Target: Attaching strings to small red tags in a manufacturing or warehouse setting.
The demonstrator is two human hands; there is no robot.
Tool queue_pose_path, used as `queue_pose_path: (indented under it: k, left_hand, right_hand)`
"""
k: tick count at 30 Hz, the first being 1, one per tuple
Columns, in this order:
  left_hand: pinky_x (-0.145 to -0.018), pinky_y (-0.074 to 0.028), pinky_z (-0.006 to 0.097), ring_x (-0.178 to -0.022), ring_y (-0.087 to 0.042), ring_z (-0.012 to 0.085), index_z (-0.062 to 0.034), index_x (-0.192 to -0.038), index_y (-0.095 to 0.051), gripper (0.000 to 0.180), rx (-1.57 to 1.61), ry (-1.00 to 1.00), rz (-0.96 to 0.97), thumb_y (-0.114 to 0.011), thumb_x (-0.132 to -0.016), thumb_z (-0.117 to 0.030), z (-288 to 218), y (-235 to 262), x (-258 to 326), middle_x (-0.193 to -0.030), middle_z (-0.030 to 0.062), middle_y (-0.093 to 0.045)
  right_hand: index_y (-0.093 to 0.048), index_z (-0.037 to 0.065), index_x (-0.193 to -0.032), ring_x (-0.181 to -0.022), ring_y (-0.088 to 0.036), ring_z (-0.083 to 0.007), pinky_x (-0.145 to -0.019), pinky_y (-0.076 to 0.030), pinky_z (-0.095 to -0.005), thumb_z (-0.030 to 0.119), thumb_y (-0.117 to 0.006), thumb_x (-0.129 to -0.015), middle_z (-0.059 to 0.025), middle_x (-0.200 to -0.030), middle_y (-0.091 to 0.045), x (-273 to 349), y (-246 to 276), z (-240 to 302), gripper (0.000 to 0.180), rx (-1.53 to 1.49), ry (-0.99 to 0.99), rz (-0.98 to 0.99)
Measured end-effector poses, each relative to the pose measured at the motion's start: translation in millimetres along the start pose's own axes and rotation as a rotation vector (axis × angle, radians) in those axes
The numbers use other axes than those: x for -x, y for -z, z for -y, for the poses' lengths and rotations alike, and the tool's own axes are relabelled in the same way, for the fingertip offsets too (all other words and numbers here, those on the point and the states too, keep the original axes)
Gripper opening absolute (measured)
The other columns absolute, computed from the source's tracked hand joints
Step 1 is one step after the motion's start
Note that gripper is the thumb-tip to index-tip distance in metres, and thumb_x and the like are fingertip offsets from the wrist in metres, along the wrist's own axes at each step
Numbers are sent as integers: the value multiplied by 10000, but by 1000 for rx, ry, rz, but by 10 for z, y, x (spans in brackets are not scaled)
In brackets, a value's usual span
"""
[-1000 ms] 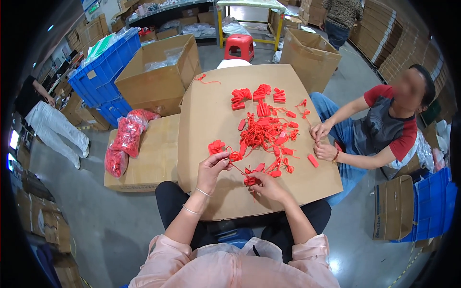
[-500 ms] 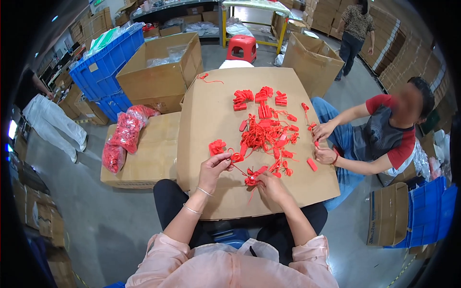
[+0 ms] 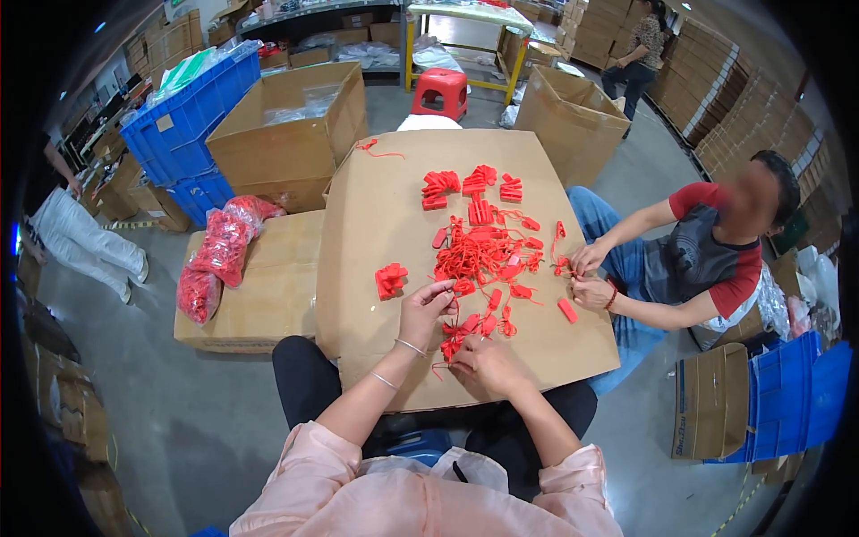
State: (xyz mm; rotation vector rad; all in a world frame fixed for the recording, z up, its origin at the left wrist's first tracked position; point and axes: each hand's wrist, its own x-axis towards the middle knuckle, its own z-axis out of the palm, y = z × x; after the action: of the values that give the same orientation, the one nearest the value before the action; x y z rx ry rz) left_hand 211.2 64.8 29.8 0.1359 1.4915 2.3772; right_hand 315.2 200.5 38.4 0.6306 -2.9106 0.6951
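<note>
A flat cardboard sheet (image 3: 385,206) lies across my lap as a work surface. A tangled pile of small red tags with strings (image 3: 483,251) covers its middle. My left hand (image 3: 425,309) pinches a red string pulled from that pile. My right hand (image 3: 483,362) rests just below, fingers closed on a few red tags (image 3: 452,345). A small stack of sorted red tags (image 3: 390,279) sits to the left of my left hand, and neat bundles (image 3: 470,183) lie at the far side.
A person in a red-sleeved shirt sits at the right, both hands (image 3: 586,273) working on red tags. Clear bags of red tags (image 3: 215,259) lie on a carton at left. Open cardboard boxes (image 3: 286,134), blue crates (image 3: 183,107) and a red stool (image 3: 443,89) stand beyond.
My hands stay at the near edge of the pile, with the left one shifting slightly along the string. A person walked into view at the far right.
</note>
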Motion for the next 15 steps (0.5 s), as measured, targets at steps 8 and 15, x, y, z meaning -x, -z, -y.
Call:
queue_pose_path:
  k: [8, 15]
  left_hand:
    - [-653, -514, 235, -691, -591, 117, 47, -1058, -569, 241, 36, -42, -33, -548, -841, -55, -42, -23, 3, -829, 75, -612]
    - [-644, -515, 237, -680, -590, 117, 49, -1061, -568, 242, 49, -28, -43, -543, -843, -53, -45, 115, 73, -827, 72, -609]
  right_hand:
    - [-589, 78, -830, -689, -574, -275, -598, -447, -382, 198, -613, -757, -89, -751, -580, 121, -363, -194, 143, -22, -93, -97]
    - [-524, 60, -847, -666, -591, -269, -616, -461, -387, 257, -655, -719, -102, -672, -591, -124, -374, -66, 269, 130, -248, -62]
